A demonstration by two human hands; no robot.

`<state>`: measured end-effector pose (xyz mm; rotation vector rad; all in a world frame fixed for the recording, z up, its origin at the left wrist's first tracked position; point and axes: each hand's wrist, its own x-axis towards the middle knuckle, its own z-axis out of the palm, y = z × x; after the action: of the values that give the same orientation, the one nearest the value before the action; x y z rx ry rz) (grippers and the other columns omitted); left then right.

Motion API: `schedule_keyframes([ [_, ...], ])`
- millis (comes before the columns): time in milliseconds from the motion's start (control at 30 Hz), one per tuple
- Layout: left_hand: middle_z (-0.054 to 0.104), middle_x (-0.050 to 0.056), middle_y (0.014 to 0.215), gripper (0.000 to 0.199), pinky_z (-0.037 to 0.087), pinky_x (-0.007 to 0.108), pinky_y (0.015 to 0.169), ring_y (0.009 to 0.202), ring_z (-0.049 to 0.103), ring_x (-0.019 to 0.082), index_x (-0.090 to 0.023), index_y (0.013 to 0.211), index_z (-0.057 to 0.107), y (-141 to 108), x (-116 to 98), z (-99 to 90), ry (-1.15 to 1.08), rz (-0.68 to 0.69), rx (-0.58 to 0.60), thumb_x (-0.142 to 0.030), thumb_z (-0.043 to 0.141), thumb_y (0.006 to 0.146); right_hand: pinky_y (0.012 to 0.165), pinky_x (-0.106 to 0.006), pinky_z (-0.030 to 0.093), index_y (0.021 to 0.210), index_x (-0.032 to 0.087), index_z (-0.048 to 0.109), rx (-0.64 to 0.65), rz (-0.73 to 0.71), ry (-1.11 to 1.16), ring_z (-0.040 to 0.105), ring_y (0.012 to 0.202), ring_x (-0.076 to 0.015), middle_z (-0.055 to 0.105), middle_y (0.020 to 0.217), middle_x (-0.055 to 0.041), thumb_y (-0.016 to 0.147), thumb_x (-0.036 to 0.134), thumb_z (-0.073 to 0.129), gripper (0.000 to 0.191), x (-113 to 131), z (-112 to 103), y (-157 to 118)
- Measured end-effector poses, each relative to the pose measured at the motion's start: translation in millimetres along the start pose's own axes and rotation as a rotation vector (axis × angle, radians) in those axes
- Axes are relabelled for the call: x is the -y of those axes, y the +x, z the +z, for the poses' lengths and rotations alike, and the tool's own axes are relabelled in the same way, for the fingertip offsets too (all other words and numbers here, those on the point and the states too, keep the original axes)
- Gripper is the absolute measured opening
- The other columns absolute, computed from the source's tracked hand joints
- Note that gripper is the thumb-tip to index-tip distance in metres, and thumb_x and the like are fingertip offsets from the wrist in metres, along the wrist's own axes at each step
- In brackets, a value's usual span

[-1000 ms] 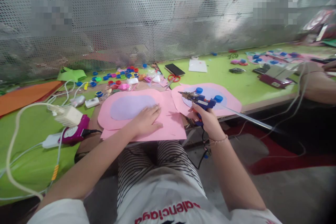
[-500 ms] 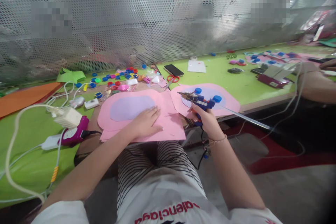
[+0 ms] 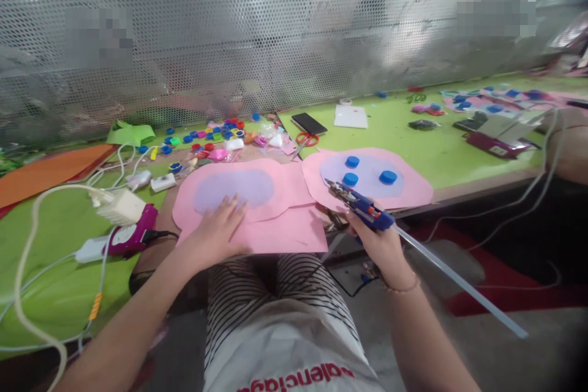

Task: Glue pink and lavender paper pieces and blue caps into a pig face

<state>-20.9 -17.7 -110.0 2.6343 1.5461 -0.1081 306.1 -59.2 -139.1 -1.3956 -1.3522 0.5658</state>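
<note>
My right hand (image 3: 376,239) is wrapped round a blue hot glue gun (image 3: 365,205), with a long clear glue stick (image 3: 463,282) jutting from its back end. The nozzle points left, over the near edge of a rounded pink paper cutout (image 3: 418,196). On that cutout's lilac oval (image 3: 370,174) sit three blue bottle caps (image 3: 388,177). My left hand (image 3: 220,229) lies flat, fingers spread, across the left pink cutout (image 3: 280,177) and the edge of its lilac oval (image 3: 234,188). A pink sheet (image 3: 285,236) is underneath, at the table's front edge.
Loose colored bottle caps (image 3: 215,135) lie behind the paper, near orange-handled scissors (image 3: 307,139) and a black phone (image 3: 309,123). At left are a purple power strip (image 3: 138,233) and cables. Another person's arm (image 3: 569,147) is at far right, by a maroon box (image 3: 496,144).
My right hand has drawn the glue gun back toward me and right, uncovering a third blue cap. My left hand has slid left and nearer me over the pink paper.
</note>
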Motion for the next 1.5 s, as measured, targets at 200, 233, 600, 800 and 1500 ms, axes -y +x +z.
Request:
schedule_keyframes([
  [200, 0.043, 0.018, 0.138, 0.063, 0.034, 0.046, 0.104, 0.129, 0.038, 0.031, -0.012, 0.131, 0.045, -0.6, 29.9, 5.7, 0.024, -0.048, -0.134, -0.055, 0.040, 0.086, 0.055, -0.029, 0.047, 0.098, 0.020, 0.062, -0.030, 0.031, -0.005, 0.059, 0.070, -0.0195, 0.066, 0.087, -0.0070, 0.077, 0.040, 0.060, 0.029, 7.4, -4.5, -3.6],
  [233, 0.045, 0.017, 0.136, 0.059, 0.034, 0.045, 0.104, 0.127, 0.041, 0.030, -0.012, 0.129, 0.047, 0.4, 33.6, 6.7, 0.042, -0.012, -0.147, -0.053, 0.036, 0.088, 0.052, -0.029, 0.047, 0.095, 0.019, 0.063, -0.022, 0.054, 0.004, 0.058, 0.065, -0.0186, 0.066, 0.083, -0.0066, 0.077, 0.041, 0.060, 0.028, 7.8, -4.8, -3.9],
  [600, 0.067, 0.014, 0.095, 0.030, 0.050, 0.038, 0.075, 0.084, 0.064, 0.024, -0.013, 0.101, 0.062, -1.8, 38.9, 1.2, 0.327, 0.222, -0.292, -0.010, 0.037, 0.085, 0.049, -0.028, 0.045, 0.086, 0.019, 0.067, 0.023, 0.056, -0.012, 0.055, 0.054, -0.0176, 0.061, 0.059, -0.0021, 0.077, 0.040, 0.059, 0.024, 2.1, 1.0, -3.4],
  [800, 0.067, 0.007, 0.075, 0.024, 0.045, 0.037, 0.077, 0.078, 0.062, 0.022, -0.017, 0.085, 0.065, 1.1, 41.2, -34.6, 0.363, 0.138, -0.504, -0.011, 0.042, 0.083, 0.062, -0.030, 0.049, 0.084, 0.019, 0.066, 0.038, -0.016, -0.032, 0.061, 0.070, -0.0200, 0.066, 0.074, -0.0036, 0.074, 0.039, 0.063, 0.022, 22.5, -4.4, 19.1],
  [1500, 0.066, -0.001, 0.086, 0.026, 0.033, 0.036, 0.089, 0.084, 0.056, 0.014, -0.021, 0.092, 0.063, 34.0, 44.8, -180.5, 0.363, -0.181, -0.835, -0.026, 0.038, 0.090, 0.044, -0.022, 0.036, 0.084, 0.016, 0.064, 0.015, -0.196, 0.080, 0.044, 0.049, -0.0075, 0.049, 0.058, 0.0016, 0.072, 0.038, 0.067, 0.025, 128.3, -30.8, 105.2],
])
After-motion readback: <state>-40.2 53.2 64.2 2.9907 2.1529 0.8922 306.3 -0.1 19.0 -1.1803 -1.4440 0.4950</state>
